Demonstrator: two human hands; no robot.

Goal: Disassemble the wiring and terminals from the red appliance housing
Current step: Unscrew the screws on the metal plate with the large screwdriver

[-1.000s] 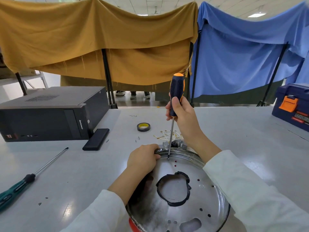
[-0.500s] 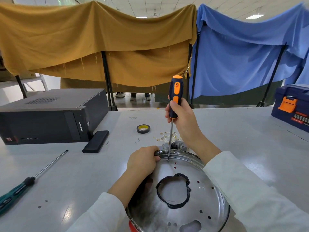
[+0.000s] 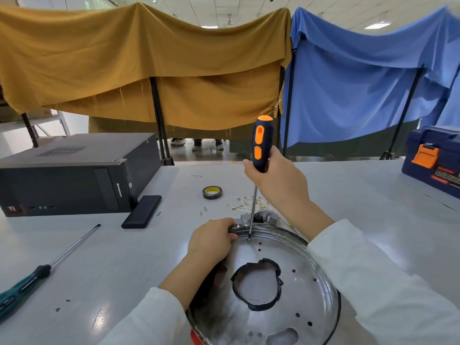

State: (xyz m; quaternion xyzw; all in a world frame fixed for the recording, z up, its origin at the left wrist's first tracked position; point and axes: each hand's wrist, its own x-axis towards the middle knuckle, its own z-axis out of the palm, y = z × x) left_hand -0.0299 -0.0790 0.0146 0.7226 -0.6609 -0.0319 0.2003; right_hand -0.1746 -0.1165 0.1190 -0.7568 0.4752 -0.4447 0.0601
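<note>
housing on table, near edge, under both hands | left hand grips far rim | right hand clenched round screwdriver, tip on rim screw | handle face has rotated since 1 s ago | screw likely loosening

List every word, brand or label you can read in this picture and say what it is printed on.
"lenovo": on the front panel of the black desktop computer, reading sideways.
Red sticker at the computer's lower left corner: too small to read.
Red and dark labels on the blue toolbox: print blurred, unreadable.
No text shows on the orange and black screwdriver, the tape roll or the metal plate.
</note>
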